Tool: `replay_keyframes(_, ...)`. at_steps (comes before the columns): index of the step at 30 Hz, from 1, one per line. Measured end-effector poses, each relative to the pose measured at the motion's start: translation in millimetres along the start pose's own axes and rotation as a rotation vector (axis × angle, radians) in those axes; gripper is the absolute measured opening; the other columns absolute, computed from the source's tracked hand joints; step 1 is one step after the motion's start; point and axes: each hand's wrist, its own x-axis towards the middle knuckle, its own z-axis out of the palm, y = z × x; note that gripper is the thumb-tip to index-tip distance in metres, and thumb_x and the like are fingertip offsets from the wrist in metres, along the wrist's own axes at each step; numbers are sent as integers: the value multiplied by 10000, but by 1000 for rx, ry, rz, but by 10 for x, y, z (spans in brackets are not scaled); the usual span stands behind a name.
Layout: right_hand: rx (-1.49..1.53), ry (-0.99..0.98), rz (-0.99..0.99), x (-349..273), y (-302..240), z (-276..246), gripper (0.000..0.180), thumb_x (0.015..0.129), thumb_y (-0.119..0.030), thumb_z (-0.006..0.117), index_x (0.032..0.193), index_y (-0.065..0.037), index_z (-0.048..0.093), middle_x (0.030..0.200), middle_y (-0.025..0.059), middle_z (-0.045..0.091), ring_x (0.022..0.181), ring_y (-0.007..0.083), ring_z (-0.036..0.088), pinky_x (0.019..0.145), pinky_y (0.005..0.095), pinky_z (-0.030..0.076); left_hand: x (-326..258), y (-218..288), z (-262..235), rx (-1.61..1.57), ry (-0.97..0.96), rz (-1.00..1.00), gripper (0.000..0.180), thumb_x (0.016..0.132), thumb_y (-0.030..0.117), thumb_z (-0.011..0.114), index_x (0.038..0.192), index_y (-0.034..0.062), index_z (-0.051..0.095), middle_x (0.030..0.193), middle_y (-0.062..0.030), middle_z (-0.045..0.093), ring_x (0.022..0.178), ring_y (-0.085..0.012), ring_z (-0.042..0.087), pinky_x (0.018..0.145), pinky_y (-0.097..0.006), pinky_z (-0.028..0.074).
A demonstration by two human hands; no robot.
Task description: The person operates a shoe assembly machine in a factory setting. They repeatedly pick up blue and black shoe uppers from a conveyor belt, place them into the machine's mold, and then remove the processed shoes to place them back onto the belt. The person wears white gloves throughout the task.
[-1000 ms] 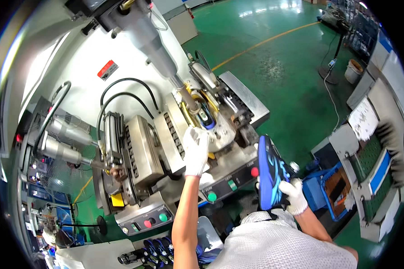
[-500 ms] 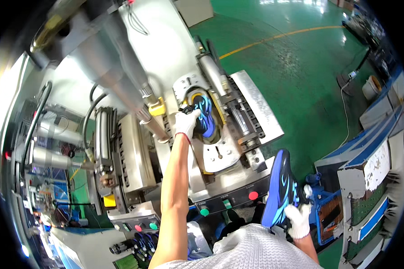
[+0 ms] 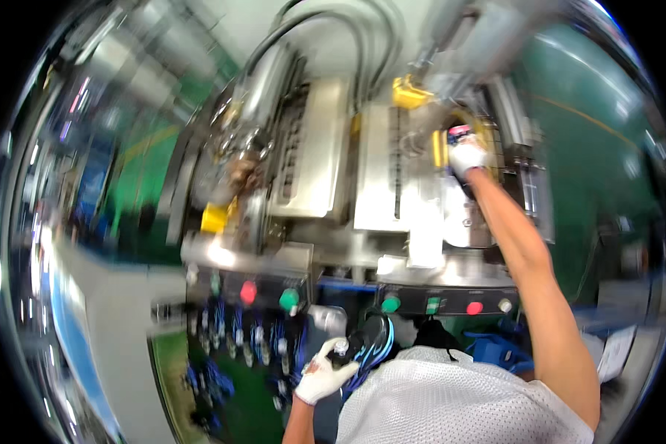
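Note:
My left hand (image 3: 324, 375), in a white glove, grips a black and blue shoe (image 3: 377, 342) low in front of my body. A metal piece shows at the shoe's end beside the glove. My right hand (image 3: 468, 154), also gloved, reaches far forward into the right station of a metal press (image 3: 422, 255). It is closed over a dark shoe (image 3: 459, 133) with a pink patch on top. Motion blur and the glove hide most of that shoe and of the fingers.
Several blue and black shoes (image 3: 251, 337) stand on a green surface (image 3: 169, 377) at lower left. Red and green buttons (image 3: 288, 299) line the press front. A yellow block (image 3: 411, 92) and a cylinder (image 3: 473, 52) hang near my right hand. A blue crate (image 3: 499, 351) lies at right.
My view has swung left. My left hand has left the press and come down near my body with a shoe. My right hand has moved from low right into the press with a shoe.

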Motion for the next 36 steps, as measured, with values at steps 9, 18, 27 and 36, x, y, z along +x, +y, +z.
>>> replay_keyframes(9,473,6,8,-196,339,-622,578,830,-404,751,1231,9,698,1117,111,735,994,226,699,894,391,529,-99,-1789,961,-54,580,-204,636,828,262,817,1362,52,544,1171,-261,705,1120,-435,673,960,-489,526)
replay_keyframes(18,966,50,-238,-2746,-573,-1825,783,910,-252,787,1520,47,398,1503,223,519,1411,307,505,1172,402,407,-30,-2528,834,225,673,21,691,799,145,819,1409,21,520,1392,-203,589,1274,-393,574,1079,-472,447)
replay_keyframes(27,1324,314,-395,-2445,-221,-3183,704,926,-153,759,1499,64,411,1516,234,494,1416,288,488,1153,367,433,130,-590,-43,290,766,821,635,797,42,844,1368,-1,571,1304,-227,642,1178,-411,641,1012,-458,521)
replay_keyframes(36,1099,426,-198,-1399,-994,-3852,695,773,-601,808,1159,-31,710,1094,176,737,1094,269,684,953,410,532,486,4365,-1485,725,1121,1644,304,942,174,732,1220,66,674,1070,-185,716,833,-316,729,779,-407,582)
